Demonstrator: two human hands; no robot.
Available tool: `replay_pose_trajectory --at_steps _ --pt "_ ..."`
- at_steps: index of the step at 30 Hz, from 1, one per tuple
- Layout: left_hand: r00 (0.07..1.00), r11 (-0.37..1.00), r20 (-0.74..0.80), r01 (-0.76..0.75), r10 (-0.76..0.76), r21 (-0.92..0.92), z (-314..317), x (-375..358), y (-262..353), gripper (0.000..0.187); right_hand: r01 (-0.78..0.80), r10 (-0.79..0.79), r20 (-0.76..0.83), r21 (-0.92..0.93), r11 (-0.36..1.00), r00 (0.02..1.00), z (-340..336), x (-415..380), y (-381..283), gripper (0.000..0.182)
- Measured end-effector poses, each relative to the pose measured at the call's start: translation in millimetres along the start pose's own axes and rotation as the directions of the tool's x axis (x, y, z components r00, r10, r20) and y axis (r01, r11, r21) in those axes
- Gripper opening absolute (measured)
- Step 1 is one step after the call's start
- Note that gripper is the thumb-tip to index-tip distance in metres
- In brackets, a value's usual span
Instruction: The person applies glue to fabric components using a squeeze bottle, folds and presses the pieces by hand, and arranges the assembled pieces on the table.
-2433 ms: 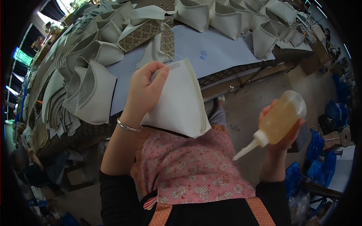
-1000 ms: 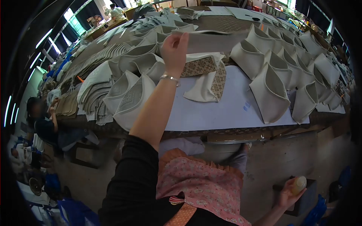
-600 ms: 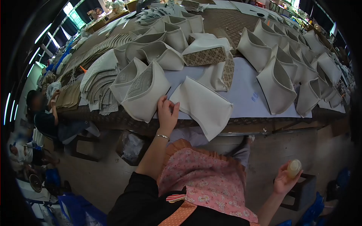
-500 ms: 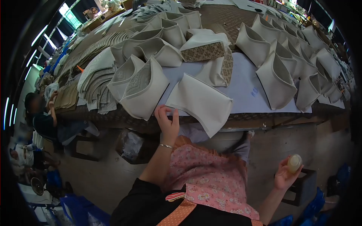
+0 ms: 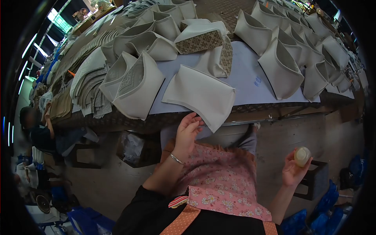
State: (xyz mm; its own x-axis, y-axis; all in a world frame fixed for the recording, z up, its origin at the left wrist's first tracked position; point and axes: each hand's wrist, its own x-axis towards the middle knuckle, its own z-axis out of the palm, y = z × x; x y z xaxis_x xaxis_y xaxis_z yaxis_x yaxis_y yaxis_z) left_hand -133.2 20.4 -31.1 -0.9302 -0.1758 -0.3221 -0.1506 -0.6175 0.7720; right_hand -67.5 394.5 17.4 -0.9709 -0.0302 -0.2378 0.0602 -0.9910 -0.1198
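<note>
My left hand [image 5: 188,132] is at the table's front edge, fingers bent and close together. Its fingertips are right at the curved lower edge of a cream, leather-like sewn piece [image 5: 201,94], which lies flat and hangs partly over the edge. Whether they pinch anything is hidden. Out to the right, away from the table, my right hand [image 5: 293,172] is wrapped around a small round jar [image 5: 302,156] with pale contents. Behind the flat piece lies another cream piece with a brown patterned panel [image 5: 201,42]. To its left stands an open cream sewn shell [image 5: 143,88].
Many more cream shells [image 5: 284,72] stand at the right, on and beside a white sheet [image 5: 246,70]. Stacked flat cut pieces [image 5: 88,84] fan out at the left. Under the table is a box with plastic [image 5: 133,149]. A stool [image 5: 315,180] is at lower right. Another person [image 5: 41,131] sits at far left.
My left hand has shifted right along the cream piece's lower edge, its fingers drawing closer together. My right hand still holds the jar. The whole view has shifted slightly.
</note>
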Motion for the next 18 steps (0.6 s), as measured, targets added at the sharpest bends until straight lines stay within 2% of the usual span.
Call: replay_pose_trajectory --at_steps 4,8,10,14,16,17,18 --pt "1.0 0.999 0.006 -0.024 0.025 -0.029 4 4 9 0.023 0.01 -0.01 -0.007 -0.01 1.0 1.0 -4 1 -1 0.049" --pt "0.999 0.999 0.036 0.018 -0.017 -0.046 21 13 22 0.021 -0.011 0.011 -0.024 0.01 1.0 1.0 0 2 2 0.051" --pt "0.984 0.992 0.14 -0.093 0.105 -0.091 39 20 31 0.02 0.006 -0.006 -0.045 0.001 1.0 0.999 3 1 2 0.052" --pt "0.958 0.999 0.284 0.046 -0.046 0.007 52 42 34 0.022 -0.013 0.012 -0.01 -0.024 1.0 1.0 9 0 8 0.054" --pt "0.919 0.992 0.375 0.091 -0.116 0.085 54 50 30 0.029 -0.024 0.025 0.01 -0.043 0.999 1.0 8 -1 6 0.054" --pt "0.917 0.991 0.379 0.099 -0.125 0.086 54 54 29 0.029 0.004 0.0 0.042 -0.103 0.995 0.999 6 -1 6 0.056" --pt "0.922 0.976 0.344 0.124 -0.18 0.18 54 57 28 0.033 0.033 -0.021 0.075 -0.163 0.986 0.997 6 -1 6 0.057"
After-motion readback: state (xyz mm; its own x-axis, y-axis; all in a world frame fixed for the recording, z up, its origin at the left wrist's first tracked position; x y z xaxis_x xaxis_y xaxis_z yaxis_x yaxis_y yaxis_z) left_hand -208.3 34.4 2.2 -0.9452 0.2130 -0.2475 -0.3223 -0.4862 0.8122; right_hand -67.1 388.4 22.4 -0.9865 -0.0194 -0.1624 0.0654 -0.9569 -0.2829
